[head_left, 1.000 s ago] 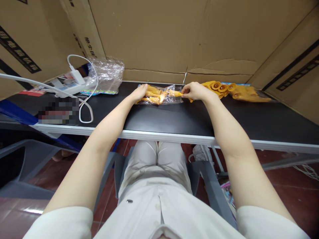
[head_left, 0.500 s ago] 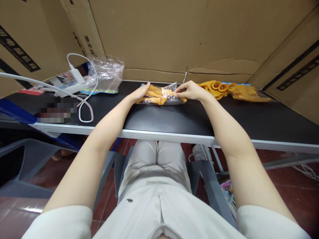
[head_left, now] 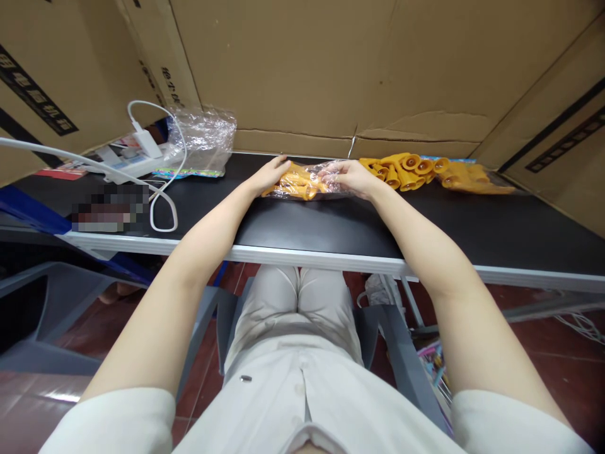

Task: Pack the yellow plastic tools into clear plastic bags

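A clear plastic bag of orange plastic pieces (head_left: 302, 183) lies at the back of the black table (head_left: 331, 227). My left hand (head_left: 269, 174) rests on the bag's left end, fingers curled around it. My right hand (head_left: 347, 176) grips the bag's right end, fingers pressed onto the plastic film. A row of loose orange pieces (head_left: 406, 171) lies just right of my right hand.
More orange pieces in plastic (head_left: 472, 176) lie at the far right. A pile of clear bags (head_left: 203, 142), a white power strip with charger and cable (head_left: 142, 157) sit at the left. Cardboard walls (head_left: 331, 63) close the table's back and sides.
My right hand has slid left along the bag, from its open right end onto the bag, bunching the film; the bag looks shorter. My left hand has stayed on the left end.
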The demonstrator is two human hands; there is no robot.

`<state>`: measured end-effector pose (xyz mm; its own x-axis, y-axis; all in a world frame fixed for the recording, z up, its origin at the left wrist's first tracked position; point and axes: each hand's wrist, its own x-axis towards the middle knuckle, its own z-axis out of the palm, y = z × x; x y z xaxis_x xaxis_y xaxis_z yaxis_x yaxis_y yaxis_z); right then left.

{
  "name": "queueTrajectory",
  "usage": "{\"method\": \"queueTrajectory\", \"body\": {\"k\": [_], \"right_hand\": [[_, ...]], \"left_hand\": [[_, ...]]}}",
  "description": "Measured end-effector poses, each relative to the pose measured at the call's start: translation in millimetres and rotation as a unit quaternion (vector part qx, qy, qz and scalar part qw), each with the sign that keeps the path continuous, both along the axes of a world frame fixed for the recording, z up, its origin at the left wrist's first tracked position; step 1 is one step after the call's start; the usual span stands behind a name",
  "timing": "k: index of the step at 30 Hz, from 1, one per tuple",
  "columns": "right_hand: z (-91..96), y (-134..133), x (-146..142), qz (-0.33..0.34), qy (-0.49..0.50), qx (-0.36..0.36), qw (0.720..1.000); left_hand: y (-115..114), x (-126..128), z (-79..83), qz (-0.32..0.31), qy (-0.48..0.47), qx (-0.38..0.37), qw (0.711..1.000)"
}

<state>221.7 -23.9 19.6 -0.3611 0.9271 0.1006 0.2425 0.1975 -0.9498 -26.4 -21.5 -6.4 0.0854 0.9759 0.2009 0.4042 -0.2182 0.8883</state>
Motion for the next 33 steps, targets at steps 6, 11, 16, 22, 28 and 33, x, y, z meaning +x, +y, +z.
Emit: {"method": "queueTrajectory", "body": {"k": [6,11,16,22,28,33], "right_hand": [[2.9,3.3,4.2,-0.030,0.000,-0.058,0.998],[4.1,-2.1,-1.9,-0.064,-0.093,-0.083,0.990],[2.0,-3.0,-9.7,-0.046,0.031,-0.123,0.991],[-0.8,-1.2,-11.8,-0.056,0.075,-0.145,0.985],[-4.2,0.3,-10.2,-0.042,0.016,-0.137,0.990],[-3.6,7.7,-3.4,-0.037,0.001,-0.120,0.992]], "left_hand": [[-0.3,0.0,2.5,0.003,0.017,-0.041,0.999],[-3.3,0.7,1.3,0.015,-0.002,-0.039,0.999],[-1.0,2.3,-2.6,-0.035,-0.092,-0.047,0.994],[3.9,2.0,-2.4,0.018,-0.083,-0.038,0.996],[-3.3,0.3,2.3,0.028,-0.022,-0.038,0.999],[1.0,-1.9,-0.1,0.034,0.030,-0.014,0.999]]}}
